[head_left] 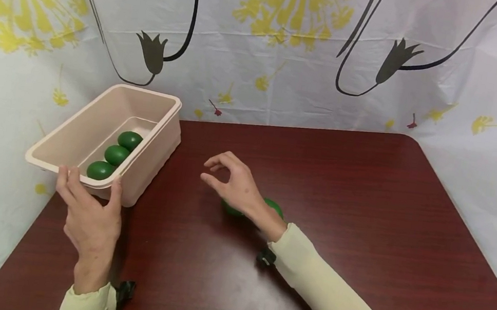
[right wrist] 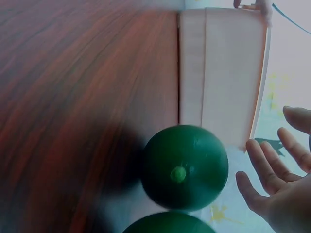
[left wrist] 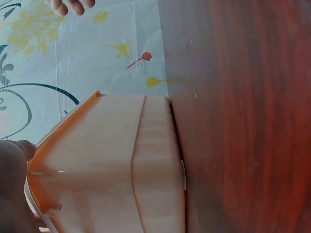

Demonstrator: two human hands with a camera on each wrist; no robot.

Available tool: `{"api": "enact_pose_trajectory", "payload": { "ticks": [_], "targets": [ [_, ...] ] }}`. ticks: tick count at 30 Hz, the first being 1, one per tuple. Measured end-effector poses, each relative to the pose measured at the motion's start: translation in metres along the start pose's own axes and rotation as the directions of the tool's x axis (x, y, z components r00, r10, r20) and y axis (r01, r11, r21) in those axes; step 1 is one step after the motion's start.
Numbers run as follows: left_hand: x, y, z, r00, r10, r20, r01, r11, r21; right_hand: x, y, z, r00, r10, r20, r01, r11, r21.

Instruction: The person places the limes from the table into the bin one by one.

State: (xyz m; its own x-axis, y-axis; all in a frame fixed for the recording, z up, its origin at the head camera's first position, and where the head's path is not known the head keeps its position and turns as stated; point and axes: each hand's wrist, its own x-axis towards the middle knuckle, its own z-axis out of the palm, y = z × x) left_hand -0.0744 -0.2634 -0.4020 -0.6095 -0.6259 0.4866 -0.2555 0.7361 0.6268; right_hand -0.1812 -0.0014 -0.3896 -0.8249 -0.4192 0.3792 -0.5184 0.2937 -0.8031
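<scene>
Head view is showing a pair of green fruits [head_left: 273,207] lying on the table [head_left: 364,200], partly hidden beneath the right wrist, while three green fruits [head_left: 116,155] are sitting in a row inside the beige bin [head_left: 155,159], close along its right wall. All are looking avocado-like: oval, smooth and glossy. In the right wrist view, the nearer one of the pair is turning a pale stem spot towards the camera, and the other is showing only in part at the lower edge; whether the two are touching is staying unclear.

Judging by looks, each fruit is likely being light to moderate in weight, firm, and a little slippery on its shiny skin, with a tendency to roll. Taking hold around the widest part, thumb opposite fingers, is seeming safest, since squeezing a tapering end could be sending it sliding. The bin is appearing thin, light and fairly stiff; its rolled rim is offering the natural hold.

The right grip [head_left: 240,185] is hanging above the table between bin and pair, its fingers gently curved, the thumb standing well apart from them, and it is holding nothing. The left grip [head_left: 93,226] is holding the bin's near rim, fingers hooking over the edge and thumb pressing by the corner.
</scene>
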Motion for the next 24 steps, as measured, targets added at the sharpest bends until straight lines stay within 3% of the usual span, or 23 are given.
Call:
{"api": "enact_pose_trajectory", "payload": {
  "ticks": [24],
  "targets": [
    [0.000, 0.001, -0.002, 1.000, -0.001, 0.007, 0.001, 1.000, 0.013, -0.020, 0.024, -0.052, 0.994, 0.098, 0.055, -0.094, 0.993, -0.067]
  ]
}}
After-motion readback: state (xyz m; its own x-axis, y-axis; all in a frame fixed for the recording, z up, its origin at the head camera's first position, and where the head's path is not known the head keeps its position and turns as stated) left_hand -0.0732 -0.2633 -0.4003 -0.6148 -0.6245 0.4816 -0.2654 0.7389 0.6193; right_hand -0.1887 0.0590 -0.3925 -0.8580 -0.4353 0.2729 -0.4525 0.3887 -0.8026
